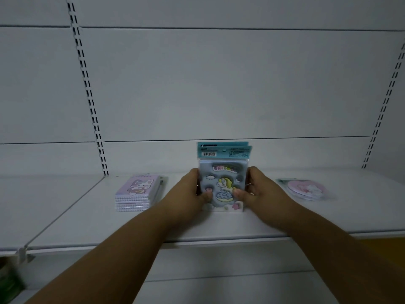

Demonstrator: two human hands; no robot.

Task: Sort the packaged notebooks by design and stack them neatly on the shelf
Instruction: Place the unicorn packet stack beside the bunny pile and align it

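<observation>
Blue unicorn notebooks (223,172) in clear packs with teal header cards stand upright on the white shelf (87,216), at least two of them one behind the other. My left hand (192,189) grips their left edge and my right hand (258,189) grips the right edge, thumbs on the front cover. A stack of several pink cat notebooks (138,191) lies flat to the left. A round pink packaged notebook (304,188) lies flat to the right.
The shelf's front edge (197,241) runs across below my forearms. Slotted uprights (92,106) rise on the white back panel at left and at the far right (385,102). Something green (11,279) sits low at the left.
</observation>
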